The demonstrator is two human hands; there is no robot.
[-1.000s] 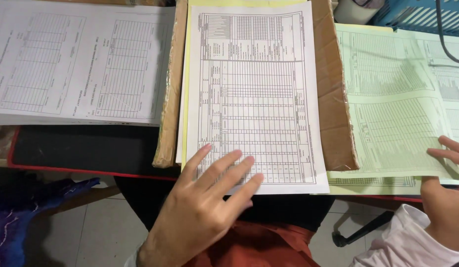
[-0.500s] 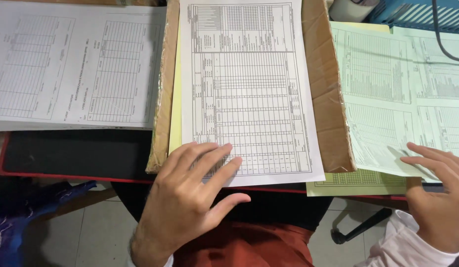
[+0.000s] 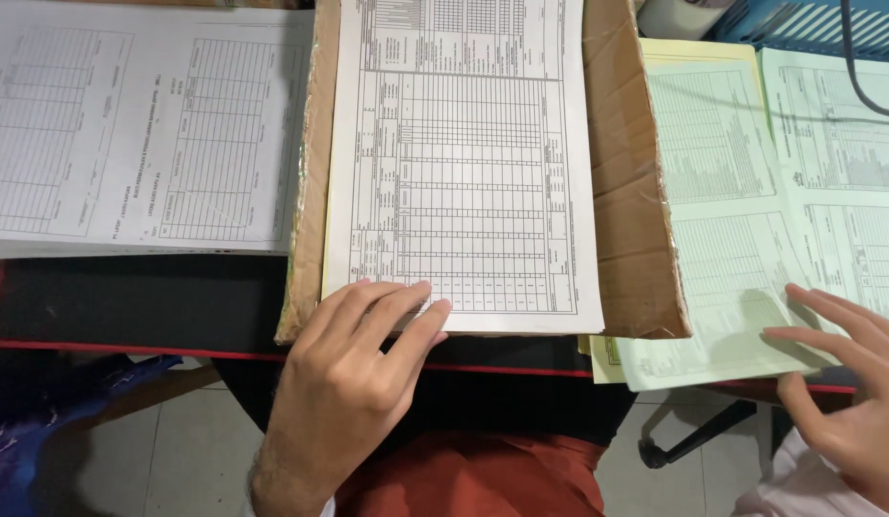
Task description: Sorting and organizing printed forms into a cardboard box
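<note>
White form sheet (image 3: 463, 163): lies on the cardboard box flap (image 3: 626, 191), over a yellow sheet (image 3: 326, 258).
Left hand (image 3: 353, 383): open, fingertips pressing the white sheet's near-left corner; no pinch.
Right hand (image 3: 846, 383): spread flat on the green form sheet (image 3: 722, 239); grasping nothing.
Risk: your flat-finger push can buckle the white sheet's corner, or drag the yellow sheet askew.
Risk, right: the green sheet overhangs the table edge (image 3: 128, 349); lift your palm and it may slide off.
Change: the white sheet sits farther up the flap than a second ago; the green sheet has been pulled nearer you.
</note>
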